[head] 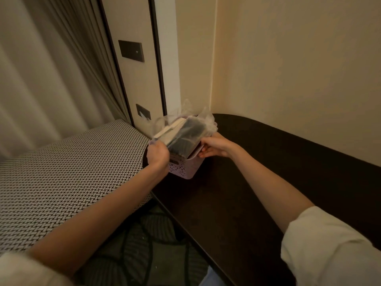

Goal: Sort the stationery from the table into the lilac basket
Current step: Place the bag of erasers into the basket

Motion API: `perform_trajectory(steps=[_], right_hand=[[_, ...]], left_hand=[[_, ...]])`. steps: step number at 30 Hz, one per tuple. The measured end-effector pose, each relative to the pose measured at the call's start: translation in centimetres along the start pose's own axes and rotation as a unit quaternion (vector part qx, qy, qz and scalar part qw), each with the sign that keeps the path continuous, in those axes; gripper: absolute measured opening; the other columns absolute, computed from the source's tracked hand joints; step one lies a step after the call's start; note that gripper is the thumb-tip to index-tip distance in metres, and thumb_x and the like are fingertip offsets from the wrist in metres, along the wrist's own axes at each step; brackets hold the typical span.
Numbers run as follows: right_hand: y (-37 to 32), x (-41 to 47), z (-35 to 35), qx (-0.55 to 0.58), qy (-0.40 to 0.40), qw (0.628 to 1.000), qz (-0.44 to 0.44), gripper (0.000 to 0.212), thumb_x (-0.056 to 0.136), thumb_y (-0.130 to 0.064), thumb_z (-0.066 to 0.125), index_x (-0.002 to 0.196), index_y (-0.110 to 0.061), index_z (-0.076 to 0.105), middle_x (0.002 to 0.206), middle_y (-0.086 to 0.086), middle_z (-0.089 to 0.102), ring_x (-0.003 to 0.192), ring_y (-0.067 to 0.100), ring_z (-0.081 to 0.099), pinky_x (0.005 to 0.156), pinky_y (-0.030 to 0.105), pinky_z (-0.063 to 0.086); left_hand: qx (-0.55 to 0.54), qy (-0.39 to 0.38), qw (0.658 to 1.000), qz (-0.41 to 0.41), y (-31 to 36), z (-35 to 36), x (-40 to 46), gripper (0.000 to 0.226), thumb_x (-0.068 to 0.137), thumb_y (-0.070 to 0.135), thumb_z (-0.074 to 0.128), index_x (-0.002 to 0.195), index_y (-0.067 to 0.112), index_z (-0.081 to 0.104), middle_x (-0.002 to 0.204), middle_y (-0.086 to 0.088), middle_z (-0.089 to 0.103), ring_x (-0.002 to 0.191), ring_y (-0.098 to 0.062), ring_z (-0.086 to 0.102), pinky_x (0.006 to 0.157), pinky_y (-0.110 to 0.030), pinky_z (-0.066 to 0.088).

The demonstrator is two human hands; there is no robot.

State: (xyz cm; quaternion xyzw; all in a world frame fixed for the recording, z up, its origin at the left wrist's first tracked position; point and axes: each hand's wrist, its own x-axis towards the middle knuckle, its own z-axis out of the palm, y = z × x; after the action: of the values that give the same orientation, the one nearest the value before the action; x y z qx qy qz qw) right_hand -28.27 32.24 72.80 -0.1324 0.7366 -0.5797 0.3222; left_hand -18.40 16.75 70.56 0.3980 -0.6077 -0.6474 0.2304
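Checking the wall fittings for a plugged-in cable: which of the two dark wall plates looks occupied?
The lower plate, beside the curtain, shows something pale on its face; the upper plate is plain dark.

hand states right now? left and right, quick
Left hand: closed, gripping the near edge of the clear plastic bag over the lilac basket.
Right hand: fingers curled around the basket's right rim, holding it.
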Motion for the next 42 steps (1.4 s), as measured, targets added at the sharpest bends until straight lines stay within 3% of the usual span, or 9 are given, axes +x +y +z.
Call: perform_trajectory(steps=[5,14,18,23,28,33,37,40,42], right_hand=[[0.6,-0.1,-2.0,0.090,0.060,0.994,0.019,0.031,0.088,0.009,0.045,0.118,0.002,0.046,0.060,0.014,0.061,0.056,0.027,0.068,0.062,0.041,0.061],[2.3,-0.4,-8.8,0.234,0.184,0.954,-0.017,0.022,0.090,0.008,0.046,0.109,-0.001,0.048,0.067,0.015,0.060,0.059,0.024,0.065,0.074,0.042,0.059],[1.8,0.2,-11.0,0.269,0.214,0.939,-0.006,0.025,0.090,0.009,0.042,0.112,-0.001,0.045,0.076,0.018,0.057,0.067,0.027,0.062,0.078,0.042,0.057],[0.9,2.3,-11.1,0.374,0.207,0.904,0.013,0.018,0.091,0.010,0.036,0.094,-0.003,0.048,0.089,0.018,0.051,0.079,0.026,0.055,0.085,0.041,0.050],[-0.3,5.0,-11.5,0.446,0.218,0.868,0.016,0.021,0.092,0.012,0.033,0.085,-0.003,0.046,0.089,0.018,0.046,0.078,0.026,0.050,0.093,0.047,0.047],[-1.2,7.0,-12.4,0.505,0.203,0.839,0.013,0.020,0.096,0.007,0.036,0.082,-0.002,0.046,0.090,0.021,0.047,0.104,0.028,0.054,0.103,0.046,0.044],[0.0,6.0,-13.6,0.512,0.198,0.835,0.043,0.009,0.090,-0.002,0.061,0.087,-0.005,0.052,0.108,0.020,0.053,0.118,0.028,0.054,0.095,0.036,0.051],[2.8,5.3,-14.9,0.400,0.245,0.882,0.052,0.047,0.073,0.005,0.076,0.113,-0.006,0.054,0.118,0.014,0.056,0.111,0.024,0.057,0.083,0.029,0.056],[5.1,5.7,-16.6,0.263,0.341,0.902,0.033,0.093,0.072,0.003,0.078,0.146,-0.010,0.023,0.133,0.014,0.049,0.105,0.025,0.061,0.073,0.029,0.057]], left_hand=[[-0.012,-0.113,0.993,-0.019,1.0,2.6,1.9,0.043,0.085,0.043,0.035,0.112,0.018,0.057,0.113,-0.011,0.063,0.100,-0.029,0.061,0.091,-0.051,0.052],[0.009,-0.283,0.959,0.020,2.7,11.0,0.9,0.036,0.103,0.029,0.033,0.135,0.021,0.048,0.116,-0.003,0.054,0.102,-0.021,0.051,0.069,-0.041,0.051],[-0.003,-0.334,0.943,0.013,3.1,14.6,2.2,0.035,0.103,0.028,0.035,0.132,0.016,0.052,0.112,-0.004,0.054,0.106,-0.020,0.050,0.089,-0.051,0.049],[-0.016,-0.348,0.937,-0.007,3.0,17.0,4.8,0.027,0.101,0.015,0.031,0.094,0.013,0.057,0.093,-0.008,0.061,0.091,-0.020,0.058,0.085,-0.038,0.047],[-0.010,-0.350,0.937,-0.002,2.6,18.0,6.6,0.041,0.102,0.020,0.025,0.132,0.001,0.047,0.126,-0.015,0.056,0.119,-0.027,0.052,0.107,-0.044,0.039],[0.021,-0.351,0.935,0.047,2.3,19.4,6.8,0.042,0.104,0.024,0.023,0.129,0.005,0.051,0.131,-0.013,0.054,0.123,-0.027,0.050,0.106,-0.045,0.038],[-0.031,-0.377,0.924,0.050,2.8,21.3,7.0,0.033,0.104,0.024,0.029,0.122,0.011,0.053,0.122,-0.010,0.059,0.114,-0.023,0.055,0.097,-0.038,0.045],[-0.077,-0.389,0.917,0.035,2.9,22.2,6.7,0.036,0.104,0.022,0.027,0.127,0.010,0.052,0.111,-0.004,0.060,0.107,-0.018,0.055,0.085,-0.029,0.046],[-0.095,-0.388,0.916,0.023,3.0,22.7,7.0,0.038,0.104,0.020,0.026,0.129,0.008,0.051,0.108,-0.003,0.061,0.104,-0.016,0.056,0.078,-0.026,0.048]])
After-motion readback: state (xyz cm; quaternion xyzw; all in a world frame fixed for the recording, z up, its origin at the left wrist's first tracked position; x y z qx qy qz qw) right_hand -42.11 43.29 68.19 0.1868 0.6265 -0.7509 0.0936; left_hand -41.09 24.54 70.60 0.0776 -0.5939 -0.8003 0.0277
